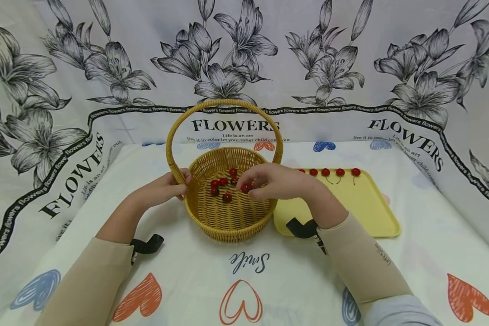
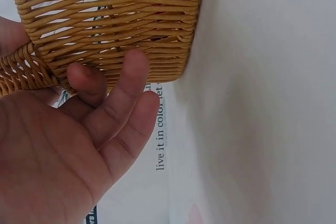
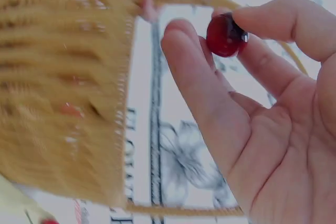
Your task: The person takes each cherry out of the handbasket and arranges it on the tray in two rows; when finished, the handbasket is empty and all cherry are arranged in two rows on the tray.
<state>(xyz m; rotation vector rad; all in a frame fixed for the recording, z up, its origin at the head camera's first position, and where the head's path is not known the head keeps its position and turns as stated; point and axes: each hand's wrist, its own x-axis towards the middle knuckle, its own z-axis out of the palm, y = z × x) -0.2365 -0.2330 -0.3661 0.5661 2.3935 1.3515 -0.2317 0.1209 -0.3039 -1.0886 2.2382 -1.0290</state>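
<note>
A yellow woven basket (image 1: 228,234) with a tall arched handle (image 1: 226,103) stands on the cloth. My left hand (image 1: 163,188) grips it at the left rim where the handle joins; in the left wrist view the handle's base (image 2: 23,72) runs between thumb and fingers. Over the basket's inside, my right hand (image 1: 283,181) pinches a dark red cherry (image 3: 223,35) between thumb and fingertips. Several red cherries (image 1: 223,181) lie on the basket's woven bottom, left of that hand.
To the right, a yellow tray (image 1: 358,213) sits partly behind the right forearm. Along its far edge lies a row of cherries (image 1: 340,172), some with stems showing. A white cloth with hearts covers the table (image 1: 195,280); a flower-printed curtain (image 1: 334,122) hangs behind.
</note>
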